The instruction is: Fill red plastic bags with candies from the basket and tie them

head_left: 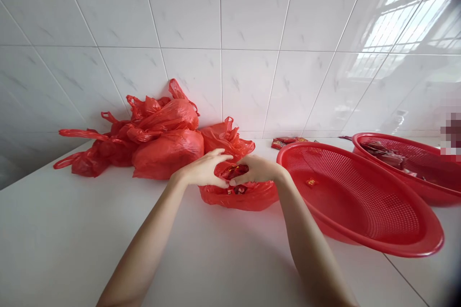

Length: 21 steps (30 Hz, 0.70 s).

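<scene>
Head camera view: a person's left hand [201, 171] and right hand [261, 170] are curving over an unknotted red plastic bag [248, 202], which is resting on a white tabletop [201, 259] just left of the nearer oval red basket [338, 208]. On each hand, thumb and fingers are standing apart; the thumb tips are almost meeting above small wrapped packets [239, 190]. Whether the fingertips are gripping anything cannot be told. The bag's mouth is facing up, its long axis running left to right, toward the basket. Farther left of the basket, filled red bags [169, 153] are lying heaped.
</scene>
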Tool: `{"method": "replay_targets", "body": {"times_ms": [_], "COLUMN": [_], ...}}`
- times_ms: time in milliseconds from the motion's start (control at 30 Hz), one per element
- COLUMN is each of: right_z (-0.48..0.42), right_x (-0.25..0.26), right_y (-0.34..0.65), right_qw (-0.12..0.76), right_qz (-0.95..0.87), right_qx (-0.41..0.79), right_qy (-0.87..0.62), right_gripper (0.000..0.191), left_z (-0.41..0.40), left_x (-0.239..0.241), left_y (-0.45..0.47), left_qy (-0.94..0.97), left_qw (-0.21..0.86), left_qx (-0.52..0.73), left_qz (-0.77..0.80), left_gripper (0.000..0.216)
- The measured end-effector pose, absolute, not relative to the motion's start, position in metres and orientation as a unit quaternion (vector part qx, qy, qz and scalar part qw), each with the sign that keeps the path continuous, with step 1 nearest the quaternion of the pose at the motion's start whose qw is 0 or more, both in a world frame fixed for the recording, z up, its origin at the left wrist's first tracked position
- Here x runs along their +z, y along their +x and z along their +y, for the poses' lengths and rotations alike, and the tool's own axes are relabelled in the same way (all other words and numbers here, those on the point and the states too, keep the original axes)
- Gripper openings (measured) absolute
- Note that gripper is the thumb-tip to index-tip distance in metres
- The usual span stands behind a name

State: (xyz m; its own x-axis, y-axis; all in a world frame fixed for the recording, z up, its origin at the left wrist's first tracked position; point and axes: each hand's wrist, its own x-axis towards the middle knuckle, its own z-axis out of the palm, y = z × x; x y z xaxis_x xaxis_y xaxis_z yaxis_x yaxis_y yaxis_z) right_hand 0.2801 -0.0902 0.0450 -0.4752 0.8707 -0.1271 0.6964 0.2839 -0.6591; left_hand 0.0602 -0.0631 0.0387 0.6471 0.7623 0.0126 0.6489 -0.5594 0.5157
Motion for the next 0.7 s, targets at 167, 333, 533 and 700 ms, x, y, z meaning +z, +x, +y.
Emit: {"method": "replay_targets", "body": {"times_ms": [167,333,533,700], "right_z": [-0.091,-0.091,-0.089,-0.088], "right_x": [0.051,0.053,0.051,0.054], "right_y": [0.292,0.298,0.297,0.296], "right_qw": [0.168,0.317,0.414,0.497], "right_qz": [-0.781,-0.755,-0.733,-0.685], "right_qx": [0.403,0.374,0.394,0.4], "right_qy": [-0.446,-0.434,-0.37,-0.352], "right_gripper": [0.046,0.044,0.031,0.029], "left_z": [-0.073,-0.073,-0.067,-0.063], "left_x": [0.048,0.049,0.047,0.048], "left_y": [0.07,0.069,0.068,0.066], "left_qy": [0.856,0.846,0.816,0.781], "left_qw": [0.328,0.349,0.392,0.448], "left_qx": [0.234,0.24,0.261,0.31], "left_qz": [0.324,0.325,0.336,0.305], "left_gripper": [0.059,0.048,0.057,0.04]}}
